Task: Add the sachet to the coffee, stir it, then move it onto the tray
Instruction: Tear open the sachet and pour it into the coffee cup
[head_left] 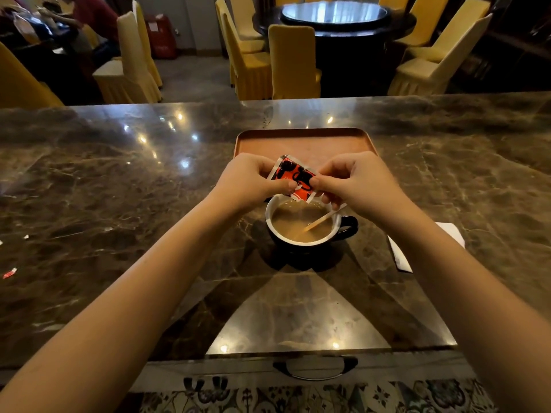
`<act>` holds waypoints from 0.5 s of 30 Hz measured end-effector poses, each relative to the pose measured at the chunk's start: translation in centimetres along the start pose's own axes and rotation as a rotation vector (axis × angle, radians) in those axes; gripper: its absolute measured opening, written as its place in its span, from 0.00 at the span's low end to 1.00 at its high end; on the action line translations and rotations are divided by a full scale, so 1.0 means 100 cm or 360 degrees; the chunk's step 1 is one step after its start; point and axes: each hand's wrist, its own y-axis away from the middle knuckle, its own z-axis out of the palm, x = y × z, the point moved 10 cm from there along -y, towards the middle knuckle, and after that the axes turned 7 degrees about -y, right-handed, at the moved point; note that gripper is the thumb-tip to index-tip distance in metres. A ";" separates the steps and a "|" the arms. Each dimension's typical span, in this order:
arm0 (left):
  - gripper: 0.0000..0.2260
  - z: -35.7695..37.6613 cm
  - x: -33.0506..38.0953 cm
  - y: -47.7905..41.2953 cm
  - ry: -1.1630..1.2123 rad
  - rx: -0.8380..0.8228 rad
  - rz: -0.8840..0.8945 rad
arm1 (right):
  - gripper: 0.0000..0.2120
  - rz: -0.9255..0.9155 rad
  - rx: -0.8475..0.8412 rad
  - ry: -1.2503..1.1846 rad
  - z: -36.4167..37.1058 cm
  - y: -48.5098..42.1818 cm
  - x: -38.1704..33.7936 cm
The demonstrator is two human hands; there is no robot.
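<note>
Nearest the camera, a patterned floor (298, 397) shows below the front edge of a dark marble counter (119, 204), where a drawer handle (315, 368) curves under the stone. Two bare forearms reach forward from the lower corners and meet over the middle of the counter. The left hand (250, 181) and the right hand (357, 181) both pinch a small red and black sachet (293, 177) between thumb and fingers, the thumbs close together on its lower edge, the packet tilted with its lower corner just above the near rim of a cup. Whether the sachet is torn open cannot be told. The cup (304, 225) is dark outside and white inside, stands on the counter directly beneath the hands, and holds pale brown coffee (298, 223); its handle points to the right. A thin wooden stir stick (322, 220) leans in the coffee, its upper end resting on the right rim under the right hand. Just beyond the hands lies a copper-coloured tray (304, 138), apart from the cup. A white napkin (401, 257) lies on the counter to the right, partly hidden by the right forearm. A small red scrap (9, 273) sits near the left edge. Behind the counter stand chairs in yellow covers (293, 61) around a dark round table (335, 16).
</note>
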 end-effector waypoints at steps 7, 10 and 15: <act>0.02 -0.001 0.000 0.001 -0.0015 0.0007 0.0025 | 0.02 0.0026 -0.0067 -0.0067 0.005 0.001 0.002; 0.02 0.000 -0.001 0.001 0.0004 0.0004 0.0021 | 0.01 0.0039 -0.0059 -0.0058 0.005 0.000 0.005; 0.02 0.002 -0.003 0.002 0.0039 -0.0045 0.0006 | 0.02 0.0029 -0.0005 0.0009 0.002 -0.003 0.006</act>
